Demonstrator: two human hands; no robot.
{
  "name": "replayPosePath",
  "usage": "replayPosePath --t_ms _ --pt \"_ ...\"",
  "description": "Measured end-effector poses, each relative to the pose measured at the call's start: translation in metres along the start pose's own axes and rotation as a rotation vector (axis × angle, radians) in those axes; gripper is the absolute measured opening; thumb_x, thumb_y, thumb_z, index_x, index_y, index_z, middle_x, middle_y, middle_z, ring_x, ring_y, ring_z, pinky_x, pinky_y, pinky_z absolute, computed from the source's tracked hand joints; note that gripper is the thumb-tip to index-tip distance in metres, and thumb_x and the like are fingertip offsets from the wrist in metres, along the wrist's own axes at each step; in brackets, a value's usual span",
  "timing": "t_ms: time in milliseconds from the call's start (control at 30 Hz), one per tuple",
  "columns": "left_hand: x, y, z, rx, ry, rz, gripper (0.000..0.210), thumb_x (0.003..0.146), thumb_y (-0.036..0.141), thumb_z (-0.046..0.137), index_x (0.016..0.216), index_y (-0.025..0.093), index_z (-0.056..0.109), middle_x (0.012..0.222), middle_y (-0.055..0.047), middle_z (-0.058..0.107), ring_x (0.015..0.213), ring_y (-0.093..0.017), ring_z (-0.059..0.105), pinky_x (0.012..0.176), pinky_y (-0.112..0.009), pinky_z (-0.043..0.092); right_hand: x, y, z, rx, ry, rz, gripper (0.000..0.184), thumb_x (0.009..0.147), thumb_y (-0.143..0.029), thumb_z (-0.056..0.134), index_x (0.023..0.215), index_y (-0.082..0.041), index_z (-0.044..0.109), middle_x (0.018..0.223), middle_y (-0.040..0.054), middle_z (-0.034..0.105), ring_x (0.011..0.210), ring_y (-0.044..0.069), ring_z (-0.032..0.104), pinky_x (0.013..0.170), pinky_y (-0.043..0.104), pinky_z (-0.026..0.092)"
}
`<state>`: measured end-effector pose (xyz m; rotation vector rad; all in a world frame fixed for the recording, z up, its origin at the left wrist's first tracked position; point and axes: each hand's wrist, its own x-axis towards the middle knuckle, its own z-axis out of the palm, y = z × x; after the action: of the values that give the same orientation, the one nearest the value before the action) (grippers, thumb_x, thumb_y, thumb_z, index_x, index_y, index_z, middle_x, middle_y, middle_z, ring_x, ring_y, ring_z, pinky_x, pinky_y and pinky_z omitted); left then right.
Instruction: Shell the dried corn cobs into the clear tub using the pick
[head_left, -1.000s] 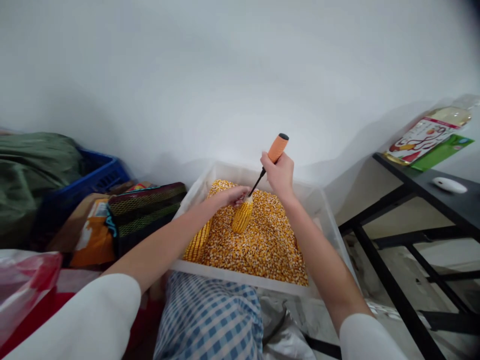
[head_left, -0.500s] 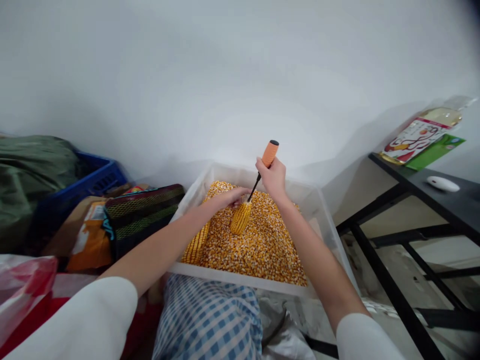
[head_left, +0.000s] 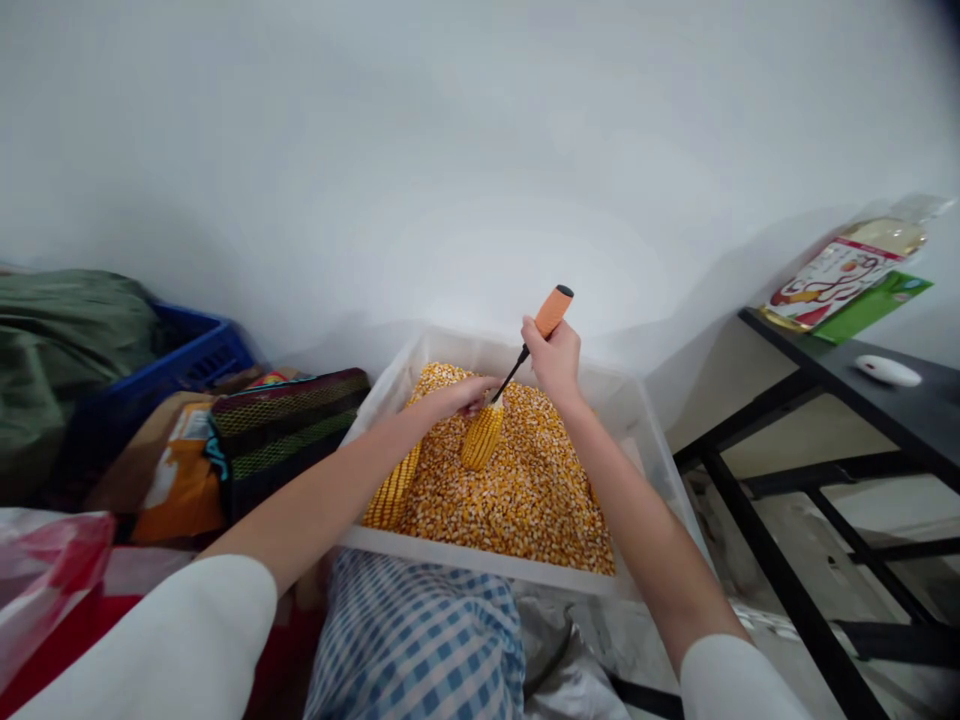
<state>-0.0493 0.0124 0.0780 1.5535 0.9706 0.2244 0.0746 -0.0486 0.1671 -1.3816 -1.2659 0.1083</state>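
Observation:
My right hand (head_left: 554,358) is closed round the orange handle of a screwdriver (head_left: 553,310), whose dark shaft slants down to the left. The shaft's tip meets the top end of a corn cob (head_left: 482,437) standing tilted on loose kernels. My left hand (head_left: 474,393) is closed at that same end of the cob, its fingertips partly hidden. Loose corn kernels (head_left: 517,500) fill much of a translucent plastic bin (head_left: 480,552). More cobs (head_left: 394,492) lie along the bin's left side, partly under my left forearm.
Left of the bin are a black mesh bag (head_left: 289,425), an orange packet (head_left: 184,485) and a blue crate (head_left: 206,350). On the right stands a black shelf (head_left: 825,360) with a bottle (head_left: 847,265) and a white oval object (head_left: 887,370). Checked blue cloth (head_left: 420,640) lies in front.
My right hand has shifted slightly right and down, tilting the screwdriver handle further to the right. The left hand and the cob are almost where they were.

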Motion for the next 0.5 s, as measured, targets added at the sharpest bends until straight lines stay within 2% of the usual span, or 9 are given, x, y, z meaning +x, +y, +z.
replayPosePath --t_ms 267,367,500 --pt "0.002 -0.005 -0.004 -0.014 -0.065 0.034 0.053 0.072 0.065 0.041 0.046 0.020 0.032 0.036 0.002 0.029 0.033 -0.008 0.027 0.039 -0.026 0.017 0.001 0.003 -0.002 -0.005 -0.001 0.030 0.033 0.072 -0.045 0.053 0.058 -0.017 0.043 0.047 -0.0046 0.038 0.045 0.007 0.033 0.042 0.021 0.024" --pt "0.005 -0.010 -0.006 -0.067 -0.144 0.058 0.048 0.071 0.062 0.045 0.051 0.019 0.037 0.039 0.004 0.030 0.034 -0.008 0.028 0.039 -0.025 0.020 0.001 0.012 -0.012 0.058 0.010 0.118 0.036 0.072 -0.049 0.052 0.057 -0.018 0.042 0.044 -0.0043 0.039 0.041 0.008 0.035 0.039 0.021 0.025" --pt "0.005 -0.013 -0.009 -0.226 -0.289 0.126 0.031 0.073 0.048 0.041 0.061 0.019 0.042 0.046 0.004 0.035 0.040 -0.009 0.035 0.040 -0.024 0.025 -0.011 0.032 -0.033 0.162 0.047 0.295 0.037 0.072 -0.050 0.052 0.056 -0.019 0.041 0.038 -0.0055 0.037 0.033 0.008 0.035 0.033 0.021 0.025"
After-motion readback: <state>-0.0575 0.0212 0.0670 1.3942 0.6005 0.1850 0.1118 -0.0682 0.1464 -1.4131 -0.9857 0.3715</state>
